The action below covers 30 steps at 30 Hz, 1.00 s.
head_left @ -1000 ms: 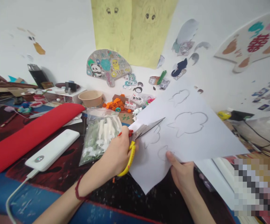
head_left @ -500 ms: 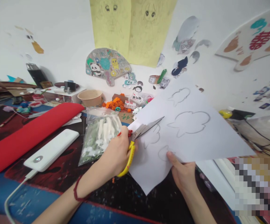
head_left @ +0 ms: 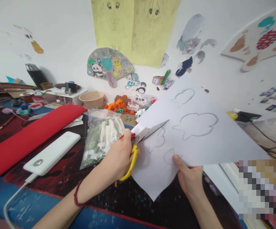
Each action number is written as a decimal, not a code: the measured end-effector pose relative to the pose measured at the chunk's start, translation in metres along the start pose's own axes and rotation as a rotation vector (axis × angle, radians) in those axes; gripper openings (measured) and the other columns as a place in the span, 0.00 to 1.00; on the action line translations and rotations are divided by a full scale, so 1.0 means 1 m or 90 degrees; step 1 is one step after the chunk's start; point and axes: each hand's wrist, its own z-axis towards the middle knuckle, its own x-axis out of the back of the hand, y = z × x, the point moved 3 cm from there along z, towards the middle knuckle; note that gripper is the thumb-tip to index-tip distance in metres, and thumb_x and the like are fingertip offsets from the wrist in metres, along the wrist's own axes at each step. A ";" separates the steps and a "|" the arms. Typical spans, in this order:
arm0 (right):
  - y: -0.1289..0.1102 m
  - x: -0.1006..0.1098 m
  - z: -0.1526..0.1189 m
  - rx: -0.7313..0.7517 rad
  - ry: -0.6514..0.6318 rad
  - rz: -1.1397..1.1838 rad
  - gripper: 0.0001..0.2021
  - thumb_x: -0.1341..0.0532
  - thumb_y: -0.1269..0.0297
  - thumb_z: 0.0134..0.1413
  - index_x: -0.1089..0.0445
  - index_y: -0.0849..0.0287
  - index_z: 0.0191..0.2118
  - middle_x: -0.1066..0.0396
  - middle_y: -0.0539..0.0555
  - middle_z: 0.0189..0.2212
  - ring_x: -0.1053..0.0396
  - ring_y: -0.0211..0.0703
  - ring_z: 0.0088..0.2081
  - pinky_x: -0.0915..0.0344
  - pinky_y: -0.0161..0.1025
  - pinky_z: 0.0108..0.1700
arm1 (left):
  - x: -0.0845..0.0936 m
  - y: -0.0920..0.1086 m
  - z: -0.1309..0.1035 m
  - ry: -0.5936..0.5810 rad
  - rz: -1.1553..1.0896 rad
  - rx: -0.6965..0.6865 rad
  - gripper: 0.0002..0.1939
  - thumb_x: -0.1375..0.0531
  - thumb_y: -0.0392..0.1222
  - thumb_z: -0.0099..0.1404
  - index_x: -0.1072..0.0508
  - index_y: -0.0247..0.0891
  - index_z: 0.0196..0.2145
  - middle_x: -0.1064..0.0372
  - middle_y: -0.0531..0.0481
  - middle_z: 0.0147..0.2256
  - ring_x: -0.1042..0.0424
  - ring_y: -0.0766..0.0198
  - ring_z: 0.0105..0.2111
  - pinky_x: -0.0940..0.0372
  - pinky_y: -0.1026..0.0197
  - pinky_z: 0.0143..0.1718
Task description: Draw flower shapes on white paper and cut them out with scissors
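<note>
My left hand (head_left: pixel 116 156), with a dark red cord bracelet on its wrist, is closed around the red and yellow handles of a pair of scissors (head_left: pixel 140 137). The long metal blades point up and right, lying over a white sheet of paper (head_left: pixel 231 143). Several cloud-like speech bubbles are drawn on the sheet in pencil. My right hand (head_left: pixel 190 178) grips the paper's lower edge, its thumb on top beside a small outline and its fingers mostly hidden underneath. The blade tips lie close to the largest bubble's tail, above a partly covered bubble.
Left of the sheet lies a zip bag (head_left: pixel 102 140) of white and green pieces. Beyond it are a white power bank (head_left: pixel 53 154) with a cable and a red folded piece (head_left: pixel 35 138). A tan bowl (head_left: pixel 92 100) and orange bits (head_left: pixel 119 105) sit near the wall.
The paper and my right hand have shifted slightly to the right and down. The scissors stay in almost the same place in my left hand.
</note>
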 end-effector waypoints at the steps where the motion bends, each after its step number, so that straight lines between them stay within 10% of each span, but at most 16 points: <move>1: 0.000 0.001 0.000 0.004 0.000 0.001 0.34 0.24 0.67 0.36 0.28 0.59 0.54 0.23 0.63 0.49 0.26 0.58 0.51 0.33 0.60 0.56 | 0.000 0.000 0.000 0.001 0.002 -0.003 0.12 0.50 0.43 0.64 0.56 0.45 0.35 0.47 0.59 0.21 0.40 0.59 0.20 0.51 0.61 0.24; 30: -0.003 0.014 0.008 0.065 0.033 -0.041 0.31 0.25 0.65 0.39 0.27 0.62 0.53 0.21 0.62 0.44 0.23 0.55 0.45 0.33 0.59 0.55 | -0.002 -0.005 0.000 -0.015 0.047 -0.053 0.10 0.51 0.40 0.64 0.54 0.45 0.35 0.44 0.58 0.21 0.40 0.59 0.20 0.53 0.60 0.24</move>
